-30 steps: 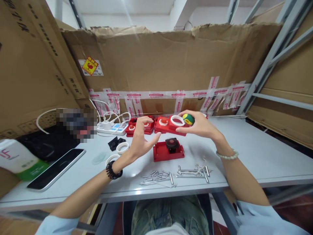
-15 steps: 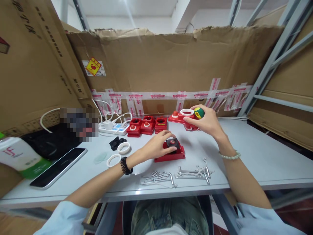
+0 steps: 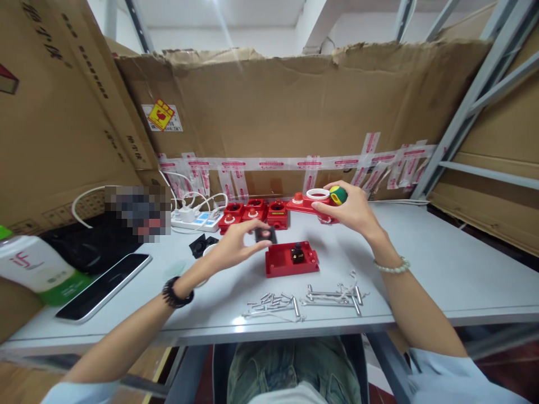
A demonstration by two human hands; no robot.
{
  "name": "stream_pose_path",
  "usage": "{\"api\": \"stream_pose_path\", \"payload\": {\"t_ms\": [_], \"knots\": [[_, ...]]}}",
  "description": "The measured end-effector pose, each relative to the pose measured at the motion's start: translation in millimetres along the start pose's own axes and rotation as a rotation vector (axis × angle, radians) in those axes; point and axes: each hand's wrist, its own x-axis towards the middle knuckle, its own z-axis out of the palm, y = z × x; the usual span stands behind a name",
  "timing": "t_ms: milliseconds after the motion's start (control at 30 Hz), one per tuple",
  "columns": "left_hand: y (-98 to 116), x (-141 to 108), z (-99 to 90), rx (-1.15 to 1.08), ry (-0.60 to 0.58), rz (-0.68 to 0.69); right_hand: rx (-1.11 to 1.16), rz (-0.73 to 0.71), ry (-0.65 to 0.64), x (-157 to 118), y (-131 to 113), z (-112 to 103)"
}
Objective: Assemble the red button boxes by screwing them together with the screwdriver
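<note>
The person's left hand [image 3: 238, 245] pinches a small black plate [image 3: 264, 235] between thumb and fingers, holding it up over the table [image 3: 425, 264], just beyond the left end of a red tray [image 3: 280, 260]. The plate is a little blurred, though I can make out a reddish patch at its middle. The tray sits flat on the table, and a black block [image 3: 297, 254] stands inside it, toward its right end.

The right hand [image 3: 353, 207] grips a red cover [image 3: 304, 206], thumb along the near side, raised behind the tray and to its right. The cover carries a red button [image 3: 297, 197] at its left and a white ring [image 3: 318, 193] beside that. The same hand also grasps a green and yellow handle [image 3: 338, 195] against the cover, right next to the ring; whatever the handle ends in is hidden from me.

On the near side of the tray lie loose screws [image 3: 273, 303], and to their right some metal rods [image 3: 334, 297] tangled with pale string. Red boxes [image 3: 255, 213] stand in a row behind the left hand, beside a white power strip [image 3: 200, 221]. Nearer than the strip are black parts [image 3: 202, 246]. A phone [image 3: 105, 286] and a bottle [image 3: 36, 266] lie at far left.
</note>
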Motion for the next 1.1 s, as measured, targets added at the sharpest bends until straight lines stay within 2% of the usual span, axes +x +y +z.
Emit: {"api": "stream_pose_path", "payload": {"t_ms": [167, 200, 300, 533, 700, 833, 967, 1100], "knots": [[-58, -44, -48.5, 0.232, 0.12, -0.255, 0.033, 0.016, -0.04, -2, -1, 4], [-70, -50, -54.2, 0.255, 0.147, -0.3, 0.035, 0.011, -0.042, -2, 0, 5], [-93, -64, -62.6, 0.279, 0.131, -0.369, 0.034, -0.003, -0.045, -1, 1, 6], [-96, -101, -78.1, 0.31, 0.114, -0.44, 0.017, 0.017, -0.034, -1, -1, 5], [-112, -133, -83.3, 0.254, 0.04, -0.524, 0.083, 0.061, -0.083, -2, -3, 6], [-118, -135, -81.7, 0.235, 0.077, -0.558, 0.05, 0.061, -0.065, -1, -4, 5], [-116, -120, -79.0, 0.219, 0.159, -0.514, 0.04, 0.058, -0.067, -1, -4, 5], [-125, -101, -69.3, 0.103, 0.205, -0.492, 0.074, 0.08, -0.085, -1, -4, 5]]}}
